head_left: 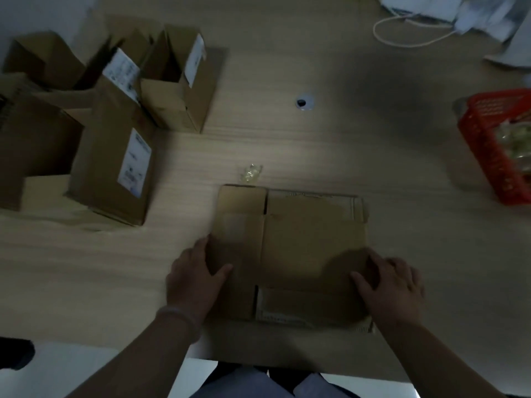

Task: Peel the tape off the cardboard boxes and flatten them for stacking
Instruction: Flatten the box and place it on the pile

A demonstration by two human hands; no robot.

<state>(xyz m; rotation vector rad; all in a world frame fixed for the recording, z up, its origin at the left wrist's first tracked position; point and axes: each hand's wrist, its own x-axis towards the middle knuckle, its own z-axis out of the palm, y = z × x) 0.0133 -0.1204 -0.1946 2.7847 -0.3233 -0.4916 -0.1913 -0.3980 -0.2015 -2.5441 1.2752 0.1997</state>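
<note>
Motion blur smears the group of cardboard boxes at the left, and their white labels cannot be read. The outermost boxes run off the picture's left edge. A red basket at the right is cut by the frame, its pale, crinkled contents too blurred to name. White bags at the top right are cropped and soft. A small clear wad just beyond the flattened box is too small to identify. The left hand covers part of that box's left edge, and the right hand hides its near right corner. A dark shape at the lower left is cut off.
</note>
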